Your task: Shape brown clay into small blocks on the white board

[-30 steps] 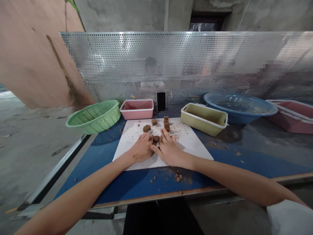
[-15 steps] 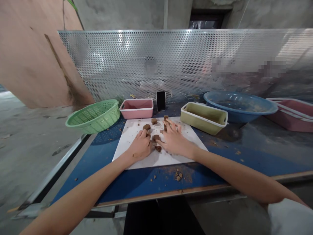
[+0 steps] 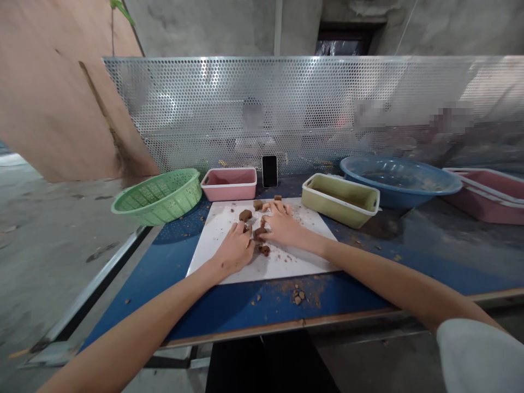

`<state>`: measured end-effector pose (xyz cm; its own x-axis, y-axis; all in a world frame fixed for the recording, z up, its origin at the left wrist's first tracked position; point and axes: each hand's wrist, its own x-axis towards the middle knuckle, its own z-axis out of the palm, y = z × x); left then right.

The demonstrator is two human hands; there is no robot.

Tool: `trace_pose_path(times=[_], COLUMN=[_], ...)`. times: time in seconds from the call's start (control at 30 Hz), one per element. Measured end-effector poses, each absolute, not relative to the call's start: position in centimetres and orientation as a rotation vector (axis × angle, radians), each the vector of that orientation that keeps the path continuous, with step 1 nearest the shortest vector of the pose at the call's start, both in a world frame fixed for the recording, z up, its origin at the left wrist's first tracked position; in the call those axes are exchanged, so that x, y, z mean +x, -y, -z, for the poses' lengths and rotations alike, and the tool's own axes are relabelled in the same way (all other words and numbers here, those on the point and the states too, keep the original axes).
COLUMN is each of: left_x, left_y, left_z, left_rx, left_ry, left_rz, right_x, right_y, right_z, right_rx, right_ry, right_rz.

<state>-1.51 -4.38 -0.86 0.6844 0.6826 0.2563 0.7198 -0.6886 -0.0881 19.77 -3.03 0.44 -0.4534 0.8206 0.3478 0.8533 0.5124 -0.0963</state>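
Bench (image 3: 229, 308) with a blue top runs across the view, backed by a perforated metal panel (image 3: 184, 109). A blue basin (image 3: 403, 197) sits toward the right at the rear; a white board (image 3: 289, 267) lies in the middle; a green basket (image 3: 180, 201) stands at the left. Behind the board are a pink tub (image 3: 229, 192) and, at its right, a yellow-green tub (image 3: 335, 207). Over the board, the left hand (image 3: 236, 248) is curled down and the right hand (image 3: 283, 225) is spread wide; whether either grips anything cannot be told. A phone (image 3: 269, 171) stands upright between the tubs. Brown lumps (image 3: 245, 215) lie on the board beyond the left hand; a rounded lump (image 3: 259, 234) lies between the hands. Crumbs (image 3: 298, 296) dot board and bench.
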Motion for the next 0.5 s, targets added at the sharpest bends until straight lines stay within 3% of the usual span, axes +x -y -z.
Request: trace_pose_path(times=[0.17,0.5], left_x=[-1.1,0.4], left_y=[4.9,6.3], left_z=[1.0,1.7], left_rx=[-2.731,-2.694], left_ry=[1.192,1.273], left_rz=[0.304,0.283], right_x=[19.8,20.9], right_y=[4.7,7.6], right_z=[0.3,1.4], right_rx=[-1.432,-1.404], right_ry=[2.390,2.521], right_rz=[0.232,0.048])
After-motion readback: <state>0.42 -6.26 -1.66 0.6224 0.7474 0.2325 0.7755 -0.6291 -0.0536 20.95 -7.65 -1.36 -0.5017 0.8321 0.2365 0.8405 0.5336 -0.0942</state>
